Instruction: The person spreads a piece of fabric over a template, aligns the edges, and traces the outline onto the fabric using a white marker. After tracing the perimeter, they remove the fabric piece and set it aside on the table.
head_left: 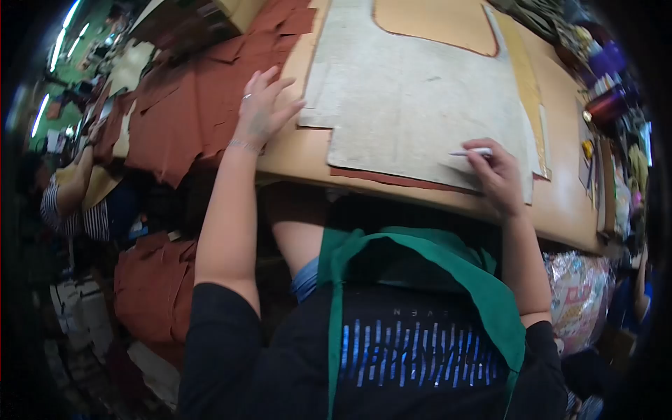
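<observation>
My left hand is raised beside the left edge of a large grey-white pattern sheet, fingers spread and nothing in them. It overlaps the border of the reddish-brown leather sheets in this view. My right hand pinches a slim white pen, its tip pointing left over the sheet's lower right part. The pattern sheet lies flat on the table, with a notch at its lower left and a cut-out at the top. A strip of reddish-brown leather shows under its front edge.
A yellow sheet runs along the pattern's right side. A cardboard box stands at the back left. Tools and a dark red cylinder sit at the right. More leather hangs below left. Another person works at far left.
</observation>
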Motion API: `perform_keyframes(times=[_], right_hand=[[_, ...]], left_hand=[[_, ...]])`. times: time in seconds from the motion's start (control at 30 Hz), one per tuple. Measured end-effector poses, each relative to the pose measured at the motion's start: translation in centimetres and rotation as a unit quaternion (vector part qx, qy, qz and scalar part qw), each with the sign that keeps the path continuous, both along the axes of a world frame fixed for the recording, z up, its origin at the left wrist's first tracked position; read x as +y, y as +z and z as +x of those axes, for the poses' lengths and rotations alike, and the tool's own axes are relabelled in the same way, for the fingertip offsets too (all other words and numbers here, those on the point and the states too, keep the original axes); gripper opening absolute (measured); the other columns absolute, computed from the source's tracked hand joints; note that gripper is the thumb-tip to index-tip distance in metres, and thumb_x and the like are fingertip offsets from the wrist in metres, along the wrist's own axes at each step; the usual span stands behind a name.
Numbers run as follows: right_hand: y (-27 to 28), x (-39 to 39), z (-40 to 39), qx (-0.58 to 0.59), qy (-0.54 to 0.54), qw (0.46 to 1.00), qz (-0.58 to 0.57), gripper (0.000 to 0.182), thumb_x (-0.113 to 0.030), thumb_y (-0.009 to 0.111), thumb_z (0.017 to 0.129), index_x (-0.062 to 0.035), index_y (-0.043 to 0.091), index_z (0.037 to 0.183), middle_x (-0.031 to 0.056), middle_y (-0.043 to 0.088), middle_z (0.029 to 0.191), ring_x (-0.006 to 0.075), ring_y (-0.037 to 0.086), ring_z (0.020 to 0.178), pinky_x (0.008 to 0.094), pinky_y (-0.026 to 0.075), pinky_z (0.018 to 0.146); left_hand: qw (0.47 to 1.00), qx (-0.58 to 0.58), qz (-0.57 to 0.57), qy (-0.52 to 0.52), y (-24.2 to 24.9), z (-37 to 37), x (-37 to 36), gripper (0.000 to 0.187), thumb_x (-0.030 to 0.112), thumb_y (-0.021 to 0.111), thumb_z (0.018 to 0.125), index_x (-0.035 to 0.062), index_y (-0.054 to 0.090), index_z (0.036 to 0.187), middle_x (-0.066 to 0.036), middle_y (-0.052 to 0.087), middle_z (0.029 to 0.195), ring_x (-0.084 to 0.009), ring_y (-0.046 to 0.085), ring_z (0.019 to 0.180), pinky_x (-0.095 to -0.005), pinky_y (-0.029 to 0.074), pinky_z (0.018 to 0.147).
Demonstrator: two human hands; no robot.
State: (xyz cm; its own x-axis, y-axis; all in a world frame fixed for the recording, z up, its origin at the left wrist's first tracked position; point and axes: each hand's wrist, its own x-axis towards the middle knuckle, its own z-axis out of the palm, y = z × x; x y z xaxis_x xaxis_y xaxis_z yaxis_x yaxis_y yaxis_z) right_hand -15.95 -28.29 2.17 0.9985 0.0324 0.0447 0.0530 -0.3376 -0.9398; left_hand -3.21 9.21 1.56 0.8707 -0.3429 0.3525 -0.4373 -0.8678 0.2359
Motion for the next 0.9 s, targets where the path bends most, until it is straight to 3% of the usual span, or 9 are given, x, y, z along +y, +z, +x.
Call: perform_keyframes(times=[0.13,0.23,0.33,0.63,0.83,0.87,0.9], right_hand=[[-1.6,9.3,5.2,-0.038,0.101,0.994,-0.005,0.019,-0.017,0.060,0.081,-0.0034,0.062,0.094,0.0100,0.062,0.082,0.0146,0.057,0.071,0.0257,0.045,0.065],[-1.3,14.9,7.2,-0.060,0.131,0.990,-0.013,0.019,-0.019,0.061,0.080,-0.0029,0.063,0.089,0.0135,0.061,0.079,0.0225,0.058,0.071,0.0302,0.046,0.067],[-1.5,18.1,8.5,-0.079,0.162,0.983,-0.028,0.019,-0.020,0.060,0.078,-0.0031,0.064,0.085,0.0159,0.061,0.079,0.0299,0.058,0.073,0.0350,0.045,0.069],[-1.7,20.2,9.5,-0.142,0.154,0.974,-0.085,0.020,-0.021,0.058,0.078,-0.0019,0.063,0.080,0.0149,0.060,0.077,0.0322,0.055,0.079,0.0374,0.043,0.074],[-1.1,16.1,8.4,-0.160,0.111,0.970,-0.145,0.019,-0.019,0.057,0.078,-0.0012,0.061,0.079,0.0150,0.059,0.075,0.0330,0.053,0.074,0.0383,0.042,0.073],[-1.4,15.2,8.3,-0.165,0.100,0.974,-0.122,0.019,-0.020,0.057,0.081,-0.0017,0.060,0.081,0.0100,0.058,0.068,0.0232,0.052,0.066,0.0321,0.042,0.065],[-1.1,14.3,8.1,-0.129,0.084,0.986,-0.070,0.019,-0.021,0.056,0.083,-0.0019,0.060,0.081,0.0075,0.056,0.066,0.0191,0.050,0.064,0.0293,0.041,0.063]], left_hand=[[0.978,0.191,0.030,0.084,-0.2,1.1,-0.4,0.074,0.058,0.065,0.063,0.0214,0.047,0.125,-0.011,0.028,0.139,-0.0328,0.014,0.132,-0.0568,0.009,0.102],[0.973,0.213,0.022,0.079,-0.5,1.5,-0.1,0.083,0.064,0.064,0.057,0.0255,0.044,0.127,-0.008,0.022,0.143,-0.0323,0.008,0.133,-0.0620,0.005,0.100],[0.976,0.203,0.007,0.075,-0.8,1.4,0.1,0.083,0.063,0.065,0.056,0.0248,0.045,0.126,-0.009,0.023,0.142,-0.0315,0.009,0.133,-0.0616,0.005,0.100],[0.980,0.188,-0.005,0.070,-1.1,1.3,0.1,0.084,0.063,0.065,0.055,0.0239,0.045,0.126,-0.009,0.024,0.142,-0.0289,0.009,0.134,-0.0610,0.004,0.100],[0.981,0.174,0.021,0.078,-1.3,1.5,0.0,0.083,0.064,0.064,0.057,0.0235,0.045,0.126,-0.008,0.024,0.142,-0.0294,0.009,0.133,-0.0613,0.005,0.100],[0.980,0.182,0.031,0.078,-1.2,1.5,0.0,0.083,0.065,0.062,0.057,0.0233,0.044,0.127,-0.008,0.024,0.142,-0.0302,0.010,0.133,-0.0614,0.006,0.100],[0.979,0.183,0.037,0.085,-1.0,1.4,0.0,0.082,0.063,0.063,0.058,0.0227,0.044,0.127,-0.008,0.024,0.142,-0.0306,0.010,0.133,-0.0615,0.007,0.099]])
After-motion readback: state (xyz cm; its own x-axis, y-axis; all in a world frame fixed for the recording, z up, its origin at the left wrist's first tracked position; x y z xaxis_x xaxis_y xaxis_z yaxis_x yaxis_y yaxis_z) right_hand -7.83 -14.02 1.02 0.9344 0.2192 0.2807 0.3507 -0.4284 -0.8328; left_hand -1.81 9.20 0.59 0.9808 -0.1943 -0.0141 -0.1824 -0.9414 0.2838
